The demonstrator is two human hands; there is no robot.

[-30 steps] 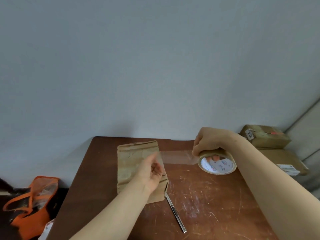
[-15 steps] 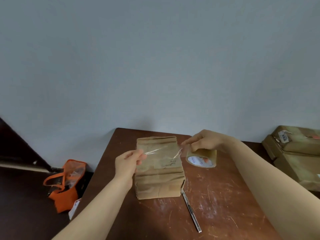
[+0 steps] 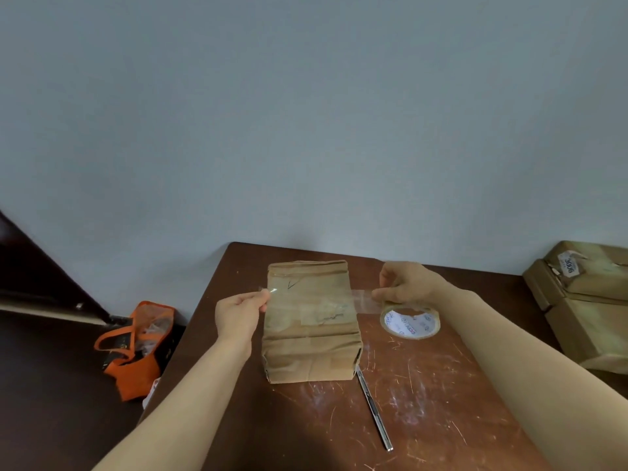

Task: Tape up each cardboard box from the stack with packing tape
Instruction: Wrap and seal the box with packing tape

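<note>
A small brown cardboard box (image 3: 311,348) lies on the dark wooden table (image 3: 424,402). A strip of clear packing tape (image 3: 362,297) stretches across the box's top from left to right. My left hand (image 3: 238,312) pinches the free end of the tape just left of the box. My right hand (image 3: 406,283) holds the tape roll (image 3: 411,321) to the right of the box, fingers pinching the tape where it leaves the roll.
A metal utility knife (image 3: 373,407) lies on the table just right of the box's front corner. Larger cardboard boxes (image 3: 584,307) are stacked at the right edge. An orange bag (image 3: 136,348) sits on the floor to the left. A wall stands behind the table.
The roll has moved right, away from the box, and the tape strip now spans the whole box top. My left hand has stayed at the box's left side, pinching the tape end.
</note>
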